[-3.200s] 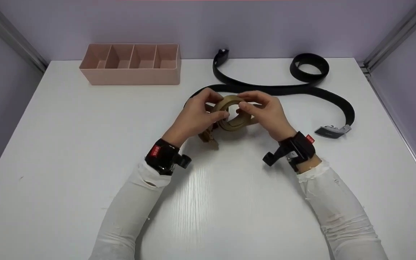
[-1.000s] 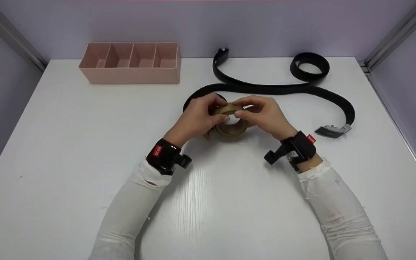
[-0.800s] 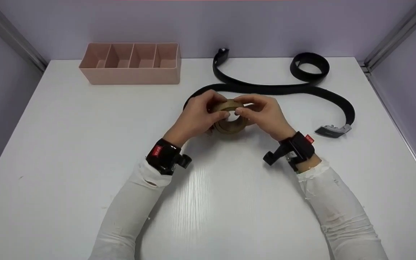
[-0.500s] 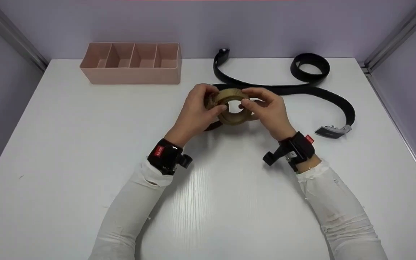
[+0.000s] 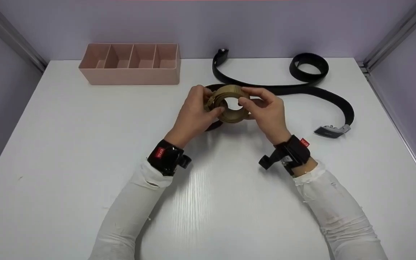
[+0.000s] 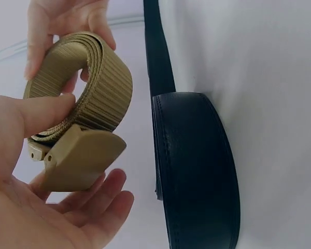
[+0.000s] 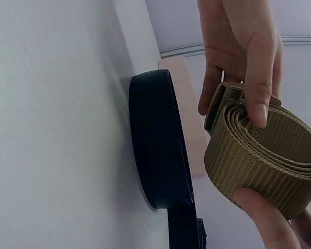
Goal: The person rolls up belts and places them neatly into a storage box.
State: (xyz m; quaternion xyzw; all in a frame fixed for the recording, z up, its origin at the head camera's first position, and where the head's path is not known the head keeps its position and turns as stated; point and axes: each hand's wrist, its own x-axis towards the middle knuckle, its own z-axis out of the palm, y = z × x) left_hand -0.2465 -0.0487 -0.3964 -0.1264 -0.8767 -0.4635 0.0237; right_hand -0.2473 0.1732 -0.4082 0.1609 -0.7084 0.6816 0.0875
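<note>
A tan webbing belt [image 5: 234, 116] is rolled into a coil and held off the table between both hands. My left hand [image 5: 192, 112] grips the coil's left side, the thumb hooked inside the ring. At that side sits the tan buckle [image 6: 85, 161], in front of the left fingers in the left wrist view. My right hand [image 5: 270, 115] pinches the coil's right side, its thumb over the near rim and its fingers on the outside. Several wound layers show along the coil's edge in the right wrist view. Part of the buckle is hidden by the left hand in the head view.
Black belts [image 5: 287, 89] lie loosely curved behind and right of the hands, one curled end [image 5: 309, 76] at the back right. A silver-and-black buckle [image 5: 332, 131] rests at the right. The pink four-section box [image 5: 134, 77] stands at the back left of the white table [image 5: 85, 144].
The tan coil went down toward the table, then rose and moved away from me with both hands. Its buckle, hanging low at the left before, is now up beside the left fingers.
</note>
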